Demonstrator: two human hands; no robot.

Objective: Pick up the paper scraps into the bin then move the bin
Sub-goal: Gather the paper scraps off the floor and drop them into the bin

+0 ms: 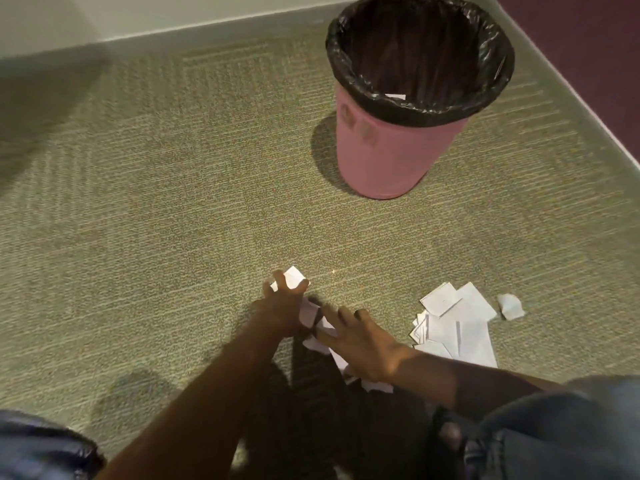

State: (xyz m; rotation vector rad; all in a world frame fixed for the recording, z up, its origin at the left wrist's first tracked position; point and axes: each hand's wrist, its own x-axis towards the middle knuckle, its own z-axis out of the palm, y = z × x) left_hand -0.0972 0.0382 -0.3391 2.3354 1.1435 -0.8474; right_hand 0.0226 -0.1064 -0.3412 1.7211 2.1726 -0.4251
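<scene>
A pink bin with a black liner stands upright on the carpet at the upper right; one white scrap shows inside it. My left hand rests on white paper scraps, fingers spread and curling over them. My right hand lies flat with fingers apart on more scraps between the two hands. A larger pile of white scraps lies to the right of my right hand, with one crumpled piece beside it.
Green-grey carpet covers the floor. A pale wall with a baseboard runs along the back, and a dark maroon surface borders the carpet at the right. My knees in denim fill the bottom corners.
</scene>
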